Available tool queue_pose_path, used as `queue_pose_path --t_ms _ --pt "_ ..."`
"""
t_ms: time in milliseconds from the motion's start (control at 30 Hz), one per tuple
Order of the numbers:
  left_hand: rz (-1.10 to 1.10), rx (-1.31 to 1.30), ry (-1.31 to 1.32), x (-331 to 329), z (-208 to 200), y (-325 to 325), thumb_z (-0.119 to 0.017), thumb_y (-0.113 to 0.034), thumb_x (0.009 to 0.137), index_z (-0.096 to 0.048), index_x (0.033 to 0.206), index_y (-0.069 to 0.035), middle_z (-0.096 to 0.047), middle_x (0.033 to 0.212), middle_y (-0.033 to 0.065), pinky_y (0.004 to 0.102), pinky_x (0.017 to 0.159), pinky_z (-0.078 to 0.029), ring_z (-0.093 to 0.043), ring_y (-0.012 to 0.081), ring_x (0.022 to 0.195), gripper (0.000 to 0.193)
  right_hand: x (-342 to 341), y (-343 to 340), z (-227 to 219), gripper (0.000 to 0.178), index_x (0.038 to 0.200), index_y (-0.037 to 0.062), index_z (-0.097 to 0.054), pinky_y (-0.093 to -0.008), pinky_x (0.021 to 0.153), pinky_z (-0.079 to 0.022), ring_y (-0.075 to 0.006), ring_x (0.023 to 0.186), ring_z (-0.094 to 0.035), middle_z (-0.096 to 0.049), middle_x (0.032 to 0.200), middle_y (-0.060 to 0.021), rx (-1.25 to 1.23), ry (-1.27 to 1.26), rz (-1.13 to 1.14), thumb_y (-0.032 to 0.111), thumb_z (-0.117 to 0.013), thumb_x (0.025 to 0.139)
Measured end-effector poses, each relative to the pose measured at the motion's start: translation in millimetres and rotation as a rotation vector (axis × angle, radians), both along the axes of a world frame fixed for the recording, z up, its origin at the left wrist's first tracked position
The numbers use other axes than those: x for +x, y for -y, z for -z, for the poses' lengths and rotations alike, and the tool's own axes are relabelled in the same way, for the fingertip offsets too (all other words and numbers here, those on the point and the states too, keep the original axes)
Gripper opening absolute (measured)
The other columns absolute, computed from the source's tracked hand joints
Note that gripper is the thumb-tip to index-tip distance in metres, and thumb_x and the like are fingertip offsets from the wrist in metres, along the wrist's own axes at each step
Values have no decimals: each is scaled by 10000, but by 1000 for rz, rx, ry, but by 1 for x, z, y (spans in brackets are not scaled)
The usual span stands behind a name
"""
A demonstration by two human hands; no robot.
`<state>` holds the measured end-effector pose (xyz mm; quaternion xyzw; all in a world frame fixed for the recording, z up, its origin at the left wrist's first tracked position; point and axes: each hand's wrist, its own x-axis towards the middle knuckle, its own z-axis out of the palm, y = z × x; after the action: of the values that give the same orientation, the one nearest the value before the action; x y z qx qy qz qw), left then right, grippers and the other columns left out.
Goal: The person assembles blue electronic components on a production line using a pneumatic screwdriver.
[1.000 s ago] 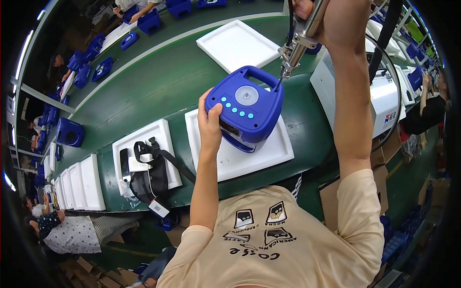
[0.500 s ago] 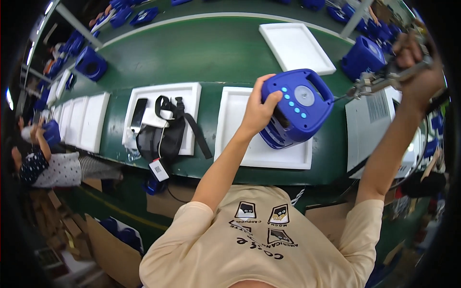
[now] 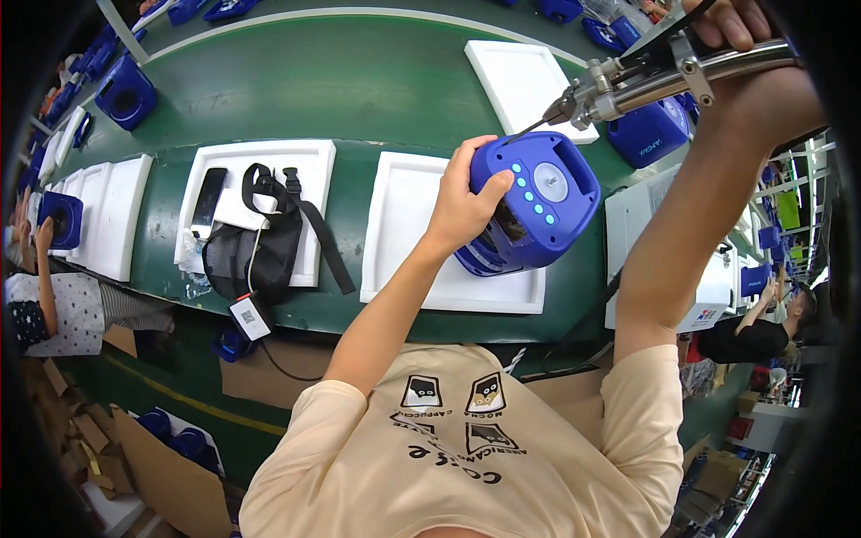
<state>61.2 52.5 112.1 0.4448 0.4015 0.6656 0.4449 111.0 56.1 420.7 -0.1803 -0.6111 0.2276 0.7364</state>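
Observation:
A blue speaker box [image 3: 563, 231] with a carry handle, a round dial and a row of light-blue buttons is tilted over a white foam tray [image 3: 380, 229]. My left hand [image 3: 465, 199] grips its left edge, thumb on top near the buttons and fingers over the far side. Above and to the right, my right hand [image 3: 731, 25] is closed on a metal screw-driving tool [image 3: 619, 94] with a long thin bit. The bit's tip meets the box's far left corner; whether it sits on a screw is too small to tell.
Left of the tray, another foam tray [image 3: 316, 179] holds a phone [image 3: 209, 197], a black bag [image 3: 256, 260] and a white device. Beyond stands a foam panel [image 3: 502, 76]. A second blue speaker [image 3: 650, 134] and a pale machine [image 3: 632, 229] are at right. Co-workers sit both sides.
My right hand has brought the tool's bit from the handle side of the speaker box across to its far left corner. My left hand keeps its grip. The whole view has shifted slightly.

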Motion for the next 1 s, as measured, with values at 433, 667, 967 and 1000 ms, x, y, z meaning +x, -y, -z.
queue_pose_path --t_ms 433,667,967,1000 --pt "-38 -26 -8 -1 6 1 -733 -325 863 -577 1327 -15 -616 1235 208 429 998 -487 -612 328 1127 579 6 -21 31 302 951 66 -629 -230 320 -370 -72 338 -404 -371 509 72 -99 -7 49 356 -569 1011" --pt "-35 -16 -12 -2 6 -1 -740 -336 878 -567 1332 -11 -612 1246 204 422 1011 -487 -611 322 1135 584 8 -29 36 306 924 76 -587 -230 333 -363 -73 346 -416 -393 519 57 -199 35 -45 368 -567 1010" --pt "-6 -15 22 -4 5 1 -734 -254 900 -537 1372 -9 -587 1271 162 382 1042 -467 -591 264 1151 567 15 -46 47 332 853 95 -527 -241 347 -358 -93 352 -406 -398 516 46 -284 5 -370 386 -552 1011" --pt "-10 -16 32 -3 4 4 -732 -255 905 -533 1377 -11 -581 1282 155 375 1046 -465 -587 252 1159 567 14 -42 45 332 853 95 -527 -241 347 -358 -93 352 -406 -398 516 46 -273 3 -355 386 -552 1011"
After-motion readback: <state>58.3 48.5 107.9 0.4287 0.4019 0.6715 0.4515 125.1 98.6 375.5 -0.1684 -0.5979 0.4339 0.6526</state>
